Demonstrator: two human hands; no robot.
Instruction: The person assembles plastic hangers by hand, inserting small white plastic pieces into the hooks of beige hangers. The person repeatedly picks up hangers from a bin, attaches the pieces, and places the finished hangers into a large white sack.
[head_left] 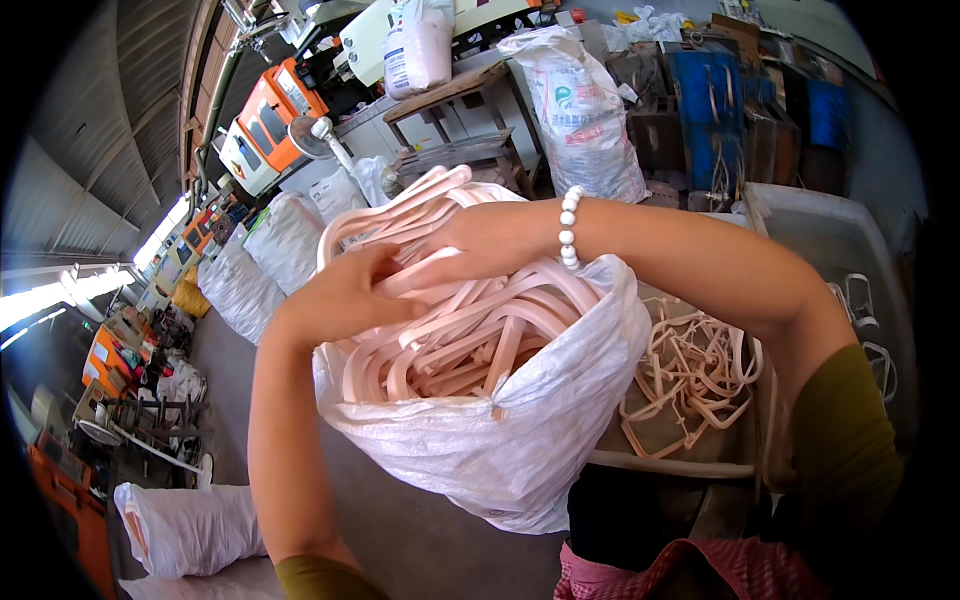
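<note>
Two bare hands show at the frame's centre: the left hand (345,295) and the right hand (490,240), one white bead bracelet (570,228) on the right wrist. One open white woven sack (510,430) at centre holds pink plastic hangers (470,330), too many and too tangled to count. Two filled printed sacks (585,110) stand at upper centre. One white sack (190,530) lies at lower left.

Open white woven sack (520,440): centre, packed with pink plastic hangers (460,330). Two printed white sacks stand at the top: one (585,110) on the floor, one (418,45) on a wooden bench (450,90)
</note>
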